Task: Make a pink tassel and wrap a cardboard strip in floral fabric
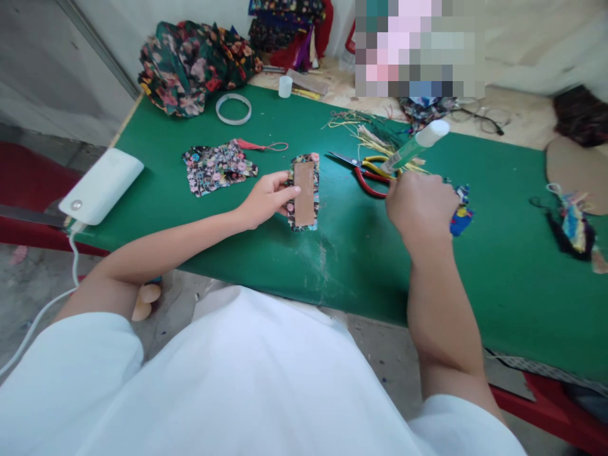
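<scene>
My left hand (268, 201) pinches the left edge of a small floral fabric piece (315, 183), with a brown cardboard strip (304, 204) lying on it. To the right, my right hand (420, 206) is closed around a glue stick (413, 149) with a clear green body and white end, held tilted above the table. Just left of that hand lie scissors (372, 183) with red and yellow handles, partly hidden by it. A blue patterned scrap (462, 215) shows beyond its right side. Another floral fabric piece (213, 168) with a red tassel (247, 145) rests farther left.
On the green table (266, 253) are a white power bank (102, 187) with a cable, a tape roll (233, 109), a white cap (285, 87) and bunched floral fabric (185, 66). Yellow threads (375, 136) lie behind the scissors. Cardboard (577, 171) is at right.
</scene>
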`<state>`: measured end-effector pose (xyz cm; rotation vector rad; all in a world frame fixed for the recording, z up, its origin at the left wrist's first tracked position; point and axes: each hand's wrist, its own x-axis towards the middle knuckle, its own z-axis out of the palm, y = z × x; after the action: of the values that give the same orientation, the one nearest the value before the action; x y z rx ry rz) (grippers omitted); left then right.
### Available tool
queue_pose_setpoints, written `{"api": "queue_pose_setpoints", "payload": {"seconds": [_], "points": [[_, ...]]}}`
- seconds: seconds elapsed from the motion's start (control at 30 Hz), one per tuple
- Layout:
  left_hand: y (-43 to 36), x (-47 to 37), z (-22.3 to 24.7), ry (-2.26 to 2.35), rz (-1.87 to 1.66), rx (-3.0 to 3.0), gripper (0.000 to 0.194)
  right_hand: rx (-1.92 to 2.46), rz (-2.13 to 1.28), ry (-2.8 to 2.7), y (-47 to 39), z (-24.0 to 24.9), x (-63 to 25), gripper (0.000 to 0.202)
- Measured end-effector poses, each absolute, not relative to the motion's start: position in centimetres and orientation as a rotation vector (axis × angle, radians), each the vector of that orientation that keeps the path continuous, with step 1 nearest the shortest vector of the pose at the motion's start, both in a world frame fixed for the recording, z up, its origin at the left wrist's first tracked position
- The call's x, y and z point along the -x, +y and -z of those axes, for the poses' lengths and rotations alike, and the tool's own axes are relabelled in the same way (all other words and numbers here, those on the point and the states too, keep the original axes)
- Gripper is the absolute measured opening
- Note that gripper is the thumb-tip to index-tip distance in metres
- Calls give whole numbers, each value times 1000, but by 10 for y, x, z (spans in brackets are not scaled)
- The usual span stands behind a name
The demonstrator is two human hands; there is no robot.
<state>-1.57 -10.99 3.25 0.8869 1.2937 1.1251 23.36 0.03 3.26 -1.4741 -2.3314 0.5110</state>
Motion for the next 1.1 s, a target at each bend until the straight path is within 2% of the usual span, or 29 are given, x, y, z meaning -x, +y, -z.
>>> {"api": "queue_pose_setpoints", "payload": {"seconds": [0.07, 0.2, 0.3, 0.43, 0.53, 0.77, 0.93, 1.1], "points": [[-110, 16, -32, 1294, -1123, -880, 5, 1870, -154, -2366, -17, -44, -216, 16], [-110, 16, -31, 1307, -1111, -878, 4, 1672, -289, -2489, -43, -51, -189, 17], [-109, 16, -29, 1323, -1113, -879, 4, 1388, -737, -2402, -51, -42, -181, 6], [-109, 18, -27, 1318, -1142, -898, 7, 1088, -1447, -2148, -58, -27, -175, 40], [-109, 18, -27, 1318, -1166, -910, 7, 1002, -1611, -2124, -62, -22, -170, 42], [-107, 21, -28, 1340, -1232, -908, 9, 937, -1583, -2101, -63, -17, -166, 39], [-101, 29, -29, 1410, -1337, -988, 25, 952, -1488, -2166, -62, -18, -168, 37], [-101, 31, -27, 1406, -1340, -1027, 19, 965, -1524, -2210, -62, -18, -169, 33]]}}
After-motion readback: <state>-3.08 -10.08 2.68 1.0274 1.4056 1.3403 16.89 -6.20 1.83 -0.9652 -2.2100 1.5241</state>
